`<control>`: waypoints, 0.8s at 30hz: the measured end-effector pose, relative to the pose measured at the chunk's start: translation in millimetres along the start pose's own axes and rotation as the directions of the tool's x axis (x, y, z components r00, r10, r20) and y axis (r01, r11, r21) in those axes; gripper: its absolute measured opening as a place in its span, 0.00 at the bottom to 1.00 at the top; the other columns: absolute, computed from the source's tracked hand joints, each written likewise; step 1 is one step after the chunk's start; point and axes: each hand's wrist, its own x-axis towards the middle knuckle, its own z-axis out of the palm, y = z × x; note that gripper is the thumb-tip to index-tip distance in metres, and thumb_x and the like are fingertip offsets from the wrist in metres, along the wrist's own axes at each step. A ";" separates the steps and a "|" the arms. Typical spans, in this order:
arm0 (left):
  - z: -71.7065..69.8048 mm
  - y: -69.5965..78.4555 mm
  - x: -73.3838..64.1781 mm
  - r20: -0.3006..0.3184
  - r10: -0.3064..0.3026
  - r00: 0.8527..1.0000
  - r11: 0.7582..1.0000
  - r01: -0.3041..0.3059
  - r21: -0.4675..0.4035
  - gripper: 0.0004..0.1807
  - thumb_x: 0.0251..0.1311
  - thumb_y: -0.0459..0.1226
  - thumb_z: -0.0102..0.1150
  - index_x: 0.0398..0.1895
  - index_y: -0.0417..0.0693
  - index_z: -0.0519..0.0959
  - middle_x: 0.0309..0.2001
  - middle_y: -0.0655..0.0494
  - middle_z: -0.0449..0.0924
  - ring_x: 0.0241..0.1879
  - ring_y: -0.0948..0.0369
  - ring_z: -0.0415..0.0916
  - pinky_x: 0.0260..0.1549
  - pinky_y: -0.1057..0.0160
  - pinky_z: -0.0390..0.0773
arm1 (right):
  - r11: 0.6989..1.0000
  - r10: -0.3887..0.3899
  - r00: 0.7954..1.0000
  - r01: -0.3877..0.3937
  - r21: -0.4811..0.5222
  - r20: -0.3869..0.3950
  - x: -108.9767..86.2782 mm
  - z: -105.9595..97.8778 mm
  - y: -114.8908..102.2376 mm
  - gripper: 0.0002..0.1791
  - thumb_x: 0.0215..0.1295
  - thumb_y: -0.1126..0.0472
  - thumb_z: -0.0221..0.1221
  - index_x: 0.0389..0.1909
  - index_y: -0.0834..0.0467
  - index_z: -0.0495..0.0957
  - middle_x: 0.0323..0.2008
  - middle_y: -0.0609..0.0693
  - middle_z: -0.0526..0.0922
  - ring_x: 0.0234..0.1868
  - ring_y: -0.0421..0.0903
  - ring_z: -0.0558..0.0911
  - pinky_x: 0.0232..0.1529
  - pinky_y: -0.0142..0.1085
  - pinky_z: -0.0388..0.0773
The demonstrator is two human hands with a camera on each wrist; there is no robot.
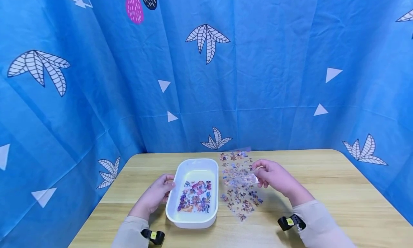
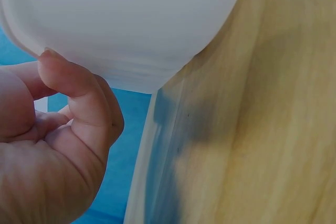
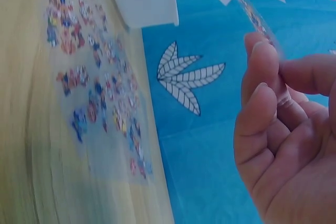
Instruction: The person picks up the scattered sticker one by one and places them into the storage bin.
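Observation:
A white plastic tub (image 1: 193, 224) stands on the table, with colourful cartoon sticker sheets (image 1: 195, 197) lying on its floor. My left hand (image 1: 156, 194) grips the tub's left rim, thumb at the edge and fingers curled against the outer wall, as the left wrist view also shows. Between thumb and fingertips, my right hand (image 1: 272, 174) pinches a clear sticker sheet (image 3: 257, 20), seen nearly edge-on in the right wrist view. It is held over more transparent sticker sheets (image 1: 242, 205), which are spread on the table just right of the tub.
The light wooden table (image 1: 338, 205) extends to both sides. Behind it hangs a blue curtain (image 1: 274, 79) printed with leaves and triangles, close to the table's back edge. Each sleeve carries a black wrist camera, such as the right one (image 1: 288, 222).

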 end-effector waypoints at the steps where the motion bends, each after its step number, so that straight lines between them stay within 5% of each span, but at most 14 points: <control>1: -0.4 0.5 -0.2 -0.004 0.000 1.000 1.000 0.000 0.001 0.19 0.76 0.36 0.48 0.65 0.40 0.67 0.46 0.40 0.77 0.40 0.50 0.79 0.36 0.54 0.83 | 1.000 0.000 1.000 0.000 0.009 -0.001 0.3 1.7 -1.4 0.14 0.73 0.64 0.54 0.55 0.67 0.73 0.27 0.59 0.79 0.27 0.53 0.81 0.26 0.38 0.79; 24: 0.8 0.3 -1.3 -0.004 0.012 1.000 1.000 -0.012 -0.017 0.19 0.76 0.36 0.49 0.65 0.39 0.66 0.45 0.41 0.76 0.39 0.51 0.78 0.36 0.54 0.83 | 0.998 0.008 1.000 -0.010 0.069 0.029 9.8 43.8 -17.7 0.14 0.75 0.61 0.53 0.56 0.63 0.74 0.32 0.59 0.81 0.30 0.53 0.82 0.28 0.40 0.79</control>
